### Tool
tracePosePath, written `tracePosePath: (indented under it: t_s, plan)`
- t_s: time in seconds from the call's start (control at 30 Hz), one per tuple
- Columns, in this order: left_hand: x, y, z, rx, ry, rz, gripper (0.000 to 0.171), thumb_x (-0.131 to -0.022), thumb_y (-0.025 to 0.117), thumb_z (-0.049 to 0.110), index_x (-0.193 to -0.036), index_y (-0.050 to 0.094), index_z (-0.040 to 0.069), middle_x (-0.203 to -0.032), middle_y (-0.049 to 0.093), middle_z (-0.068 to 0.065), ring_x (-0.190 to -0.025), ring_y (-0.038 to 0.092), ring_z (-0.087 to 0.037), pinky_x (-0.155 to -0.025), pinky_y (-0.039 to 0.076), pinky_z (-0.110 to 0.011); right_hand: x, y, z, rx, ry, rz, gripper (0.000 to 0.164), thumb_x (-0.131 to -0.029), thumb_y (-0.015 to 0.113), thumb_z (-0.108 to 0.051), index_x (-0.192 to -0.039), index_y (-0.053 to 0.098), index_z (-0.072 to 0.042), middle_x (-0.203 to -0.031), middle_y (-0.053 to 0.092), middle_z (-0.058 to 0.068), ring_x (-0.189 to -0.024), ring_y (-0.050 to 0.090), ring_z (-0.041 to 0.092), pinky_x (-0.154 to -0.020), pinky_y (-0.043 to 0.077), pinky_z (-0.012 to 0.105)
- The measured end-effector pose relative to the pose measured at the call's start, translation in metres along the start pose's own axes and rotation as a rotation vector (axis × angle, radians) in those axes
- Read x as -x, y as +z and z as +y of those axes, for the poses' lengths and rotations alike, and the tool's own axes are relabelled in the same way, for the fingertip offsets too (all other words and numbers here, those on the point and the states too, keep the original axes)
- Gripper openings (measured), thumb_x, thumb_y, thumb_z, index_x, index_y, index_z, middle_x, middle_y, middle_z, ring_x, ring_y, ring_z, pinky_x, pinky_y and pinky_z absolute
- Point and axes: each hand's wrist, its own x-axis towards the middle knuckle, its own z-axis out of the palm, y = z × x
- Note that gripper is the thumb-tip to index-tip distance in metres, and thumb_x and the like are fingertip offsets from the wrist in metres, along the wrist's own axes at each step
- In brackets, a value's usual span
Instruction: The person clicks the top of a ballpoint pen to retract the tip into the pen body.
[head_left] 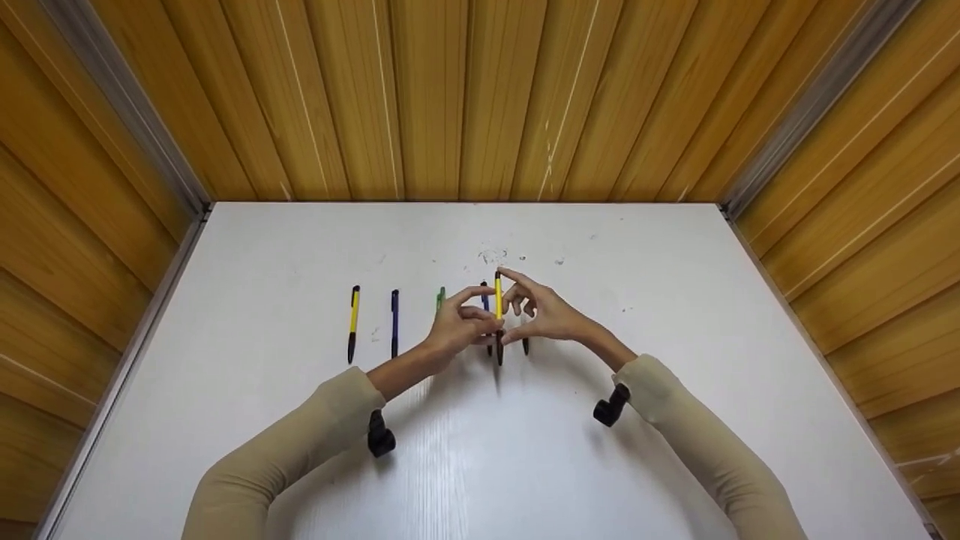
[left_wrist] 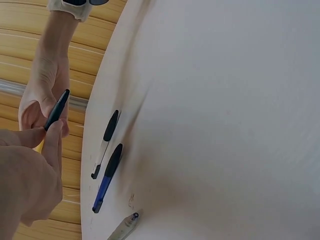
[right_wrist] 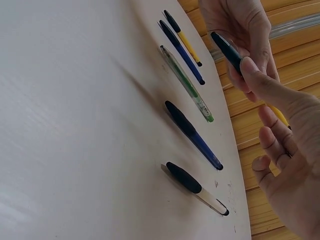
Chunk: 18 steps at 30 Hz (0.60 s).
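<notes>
My left hand (head_left: 454, 328) pinches a yellow pen with a black grip (head_left: 498, 300), held upright above the table. My right hand (head_left: 551, 313) has its index fingertip at the pen's top end and its thumb against the black grip; its other fingers are curled. In the left wrist view the pen's black tip (left_wrist: 57, 109) sticks out past the fingers. Beneath the hands lie a blue pen (right_wrist: 195, 137) and a white pen with a black grip (right_wrist: 192, 182). A clear green pen (right_wrist: 185, 82) lies partly behind the left hand in the head view.
Left of the hands, another yellow pen (head_left: 354, 322) and another blue pen (head_left: 394, 322) lie on the white table (head_left: 285, 420). Small dark marks (head_left: 493, 255) speckle the tabletop beyond the hands. Wood-patterned walls (head_left: 427, 97) stand around the table's back and sides.
</notes>
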Motion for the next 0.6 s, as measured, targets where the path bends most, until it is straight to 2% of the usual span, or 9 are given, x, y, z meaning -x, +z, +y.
tracePosePath:
  t_s: [0.17, 0.37, 0.5, 0.6]
  plan:
    - [0.002, -0.001, -0.003, -0.005, -0.01, -0.015, 0.057, -0.088, 0.069, -0.01, -0.142, 0.054, 0.005, -0.085, 0.074, -0.004, -0.078, 0.074, -0.016, -0.08, 0.067, -0.036, -0.001, 0.001, 0.012, -0.017, 0.015, -0.026, 0.11, -0.077, 0.088, -0.002, -0.163, 0.019, -0.006, -0.112, 0.066, 0.021, -0.096, 0.057, 0.024, -0.072, 0.048, 0.021]
    - [0.001, 0.001, -0.004, 0.003, -0.015, -0.005, 0.058, -0.087, 0.068, -0.014, -0.141, 0.055, 0.003, -0.084, 0.074, -0.005, -0.077, 0.074, -0.015, -0.08, 0.067, -0.037, 0.001, -0.002, 0.015, -0.046, -0.01, -0.049, 0.109, -0.079, 0.088, -0.005, -0.163, 0.018, -0.006, -0.114, 0.067, 0.021, -0.106, 0.065, 0.036, -0.081, 0.056, 0.028]
    - [0.001, 0.002, -0.003, -0.014, -0.004, -0.009, 0.057, -0.088, 0.068, -0.014, -0.141, 0.055, 0.003, -0.083, 0.074, -0.004, -0.077, 0.074, -0.015, -0.082, 0.067, -0.039, 0.002, -0.004, 0.014, -0.042, -0.007, -0.054, 0.108, -0.08, 0.087, -0.006, -0.163, 0.018, -0.006, -0.114, 0.068, 0.021, -0.107, 0.066, 0.036, -0.083, 0.057, 0.028]
    - [0.001, 0.002, -0.003, -0.041, 0.007, -0.008, 0.057, -0.087, 0.068, -0.014, -0.14, 0.056, 0.003, -0.083, 0.074, -0.004, -0.077, 0.074, -0.015, -0.085, 0.066, -0.045, 0.003, -0.004, 0.015, -0.055, -0.004, -0.06, 0.107, -0.081, 0.086, -0.005, -0.163, 0.017, -0.006, -0.116, 0.068, 0.021, -0.108, 0.066, 0.036, -0.088, 0.059, 0.034]
